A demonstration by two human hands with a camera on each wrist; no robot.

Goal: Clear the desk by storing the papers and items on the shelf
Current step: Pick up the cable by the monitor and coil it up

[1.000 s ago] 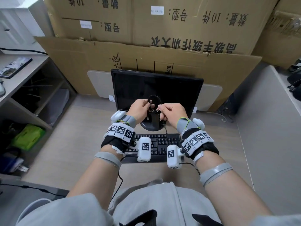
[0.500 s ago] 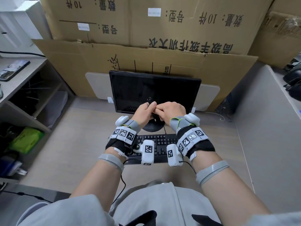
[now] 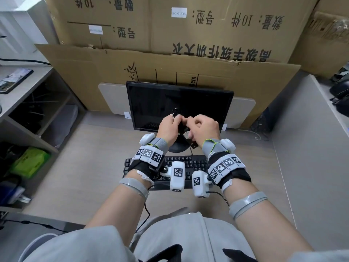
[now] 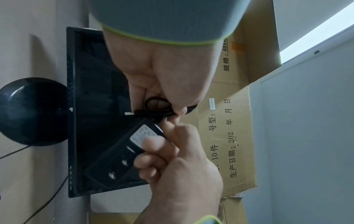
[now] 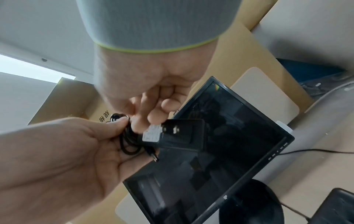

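Note:
A black power adapter (image 3: 188, 139) with a white label hangs in front of the monitor, and my right hand (image 3: 191, 122) grips its block (image 5: 177, 134). The adapter's thin black cable (image 4: 153, 109) is wound into a small coil. My left hand (image 3: 174, 120) pinches that coil (image 5: 127, 138) between thumb and fingers, with the barrel plug (image 5: 153, 156) sticking out below. Both hands are close together above the monitor stand. The shelf (image 3: 28, 103) stands at the left of the desk.
A black monitor (image 3: 179, 103) stands at the back of the desk and a black keyboard (image 3: 192, 163) lies under my wrists. Large cardboard boxes (image 3: 170, 44) are stacked behind. A green pack (image 3: 28, 161) lies on a lower shelf level. A grey partition (image 3: 311, 148) closes the right side.
The wide cable loop stretched between both hands has been gathered into a small coil in my left hand. The adapter block now shows under my right hand.

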